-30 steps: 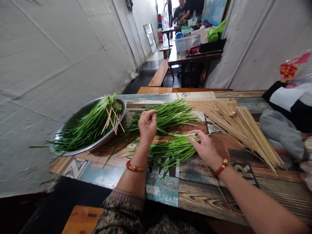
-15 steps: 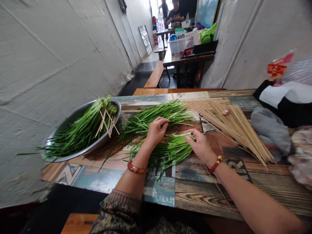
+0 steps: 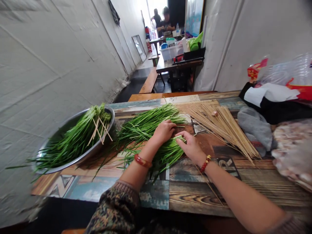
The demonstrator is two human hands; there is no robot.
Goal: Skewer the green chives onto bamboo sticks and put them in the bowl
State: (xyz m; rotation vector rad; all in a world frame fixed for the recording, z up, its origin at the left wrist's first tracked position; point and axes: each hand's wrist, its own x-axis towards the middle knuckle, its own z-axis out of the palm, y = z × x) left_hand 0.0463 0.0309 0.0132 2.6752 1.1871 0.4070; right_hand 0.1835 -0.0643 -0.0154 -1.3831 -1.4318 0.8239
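Long green chives lie on the table in two heaps. A back heap [image 3: 148,122] spreads beyond my left hand [image 3: 164,132], whose fingers are curled; what they hold, if anything, is hidden. My right hand [image 3: 191,148] has its thumb and fingers around the pale stem ends of the front chives [image 3: 170,152]. The two hands are close together, fingertips almost meeting. A thin bamboo skewer [image 3: 212,190] sticks out below my right wrist. To the left, a metal basin [image 3: 113,120] holds more chives [image 3: 70,143], with several skewers [image 3: 98,130] through their stem ends.
A fan of loose bamboo skewers [image 3: 226,126] covers the table's right part, a small brownish piece [image 3: 214,113] on it. Beyond are a grey plastic bag [image 3: 255,126] and a bag of pale bulbs [image 3: 292,149]. A wall [image 3: 36,81] borders the left. Another person [image 3: 166,24] sits far back.
My left hand has moved right, closer to my right hand at the stem ends. The view has turned, shifting the scene leftward and slightly down. My right hand keeps its place on the chives.
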